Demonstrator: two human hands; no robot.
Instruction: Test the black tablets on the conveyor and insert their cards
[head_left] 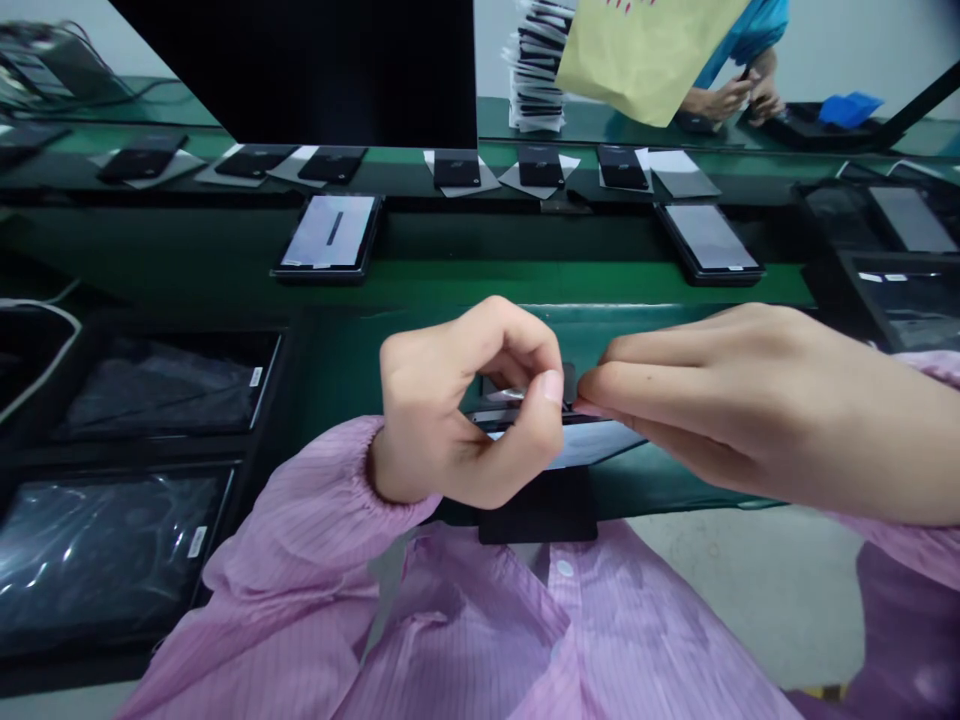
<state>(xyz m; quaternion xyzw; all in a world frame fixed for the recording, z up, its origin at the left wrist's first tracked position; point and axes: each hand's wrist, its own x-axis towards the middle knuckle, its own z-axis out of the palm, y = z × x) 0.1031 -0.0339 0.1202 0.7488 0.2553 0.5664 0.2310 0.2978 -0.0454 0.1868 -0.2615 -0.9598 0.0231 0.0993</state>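
My left hand [450, 400] is closed in a pinch, thumb tip against the curled index finger; anything between them is too small to make out. My right hand [735, 400] has its fingers pressed together, their tips close to my left thumb and hidden at the far side. Just beneath both hands is a thin flat panel [600, 443] with a pale face and a dark edge, seen nearly edge-on. Behind my left fingers shows a small glossy strip [504, 395]. A black flat piece [538, 510] juts toward my body below the panel.
Two screen devices [330, 235] [712, 240] lie across the green bench. Black trays [259, 400] with film-covered panels stand at left, more trays [900, 265] at right. A dark monitor [315, 70] and a row of black units [540, 168] line the back. Another person's hands [731, 98] work beyond.
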